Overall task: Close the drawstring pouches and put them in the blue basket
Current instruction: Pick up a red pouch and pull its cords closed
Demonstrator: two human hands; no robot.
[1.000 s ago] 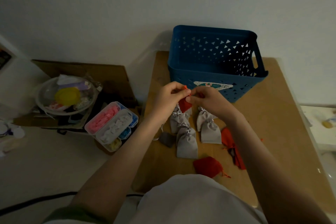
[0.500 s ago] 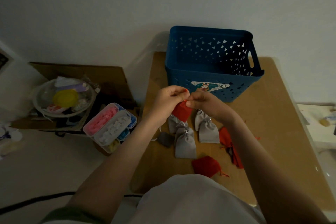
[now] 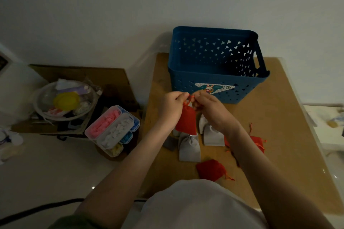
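Red pouch (image 3: pixel 186 121): soft matte cloth, oblong body, neck gathered; it hangs in the air below the hands, just in front of the blue basket (image 3: pixel 186 78) and above the grey pouches (image 3: pixel 189 149). Left hand (image 3: pixel 172 105) and right hand (image 3: pixel 212 110): each grip is closed in a pinch on the thin red cord (image 3: pixel 188 100) at the pouch's neck, with the fingertips close together. The blue basket is rigid plastic with rounded corners, its walls pierced with small triangles, a handle slot in the right wall and a sticker on the front; it stands at the back of the bench (image 3: pixel 290 117), a flat tan top. The grey pouches are smooth, flat sacks lying clustered on the bench. Spare red pouch (image 3: pixel 211 170): crumpled, cords trailing, near the front edge. Clear plastic box (image 3: pixel 111 130): compartments of pink, white, blue and yellow pieces, left of the bench.
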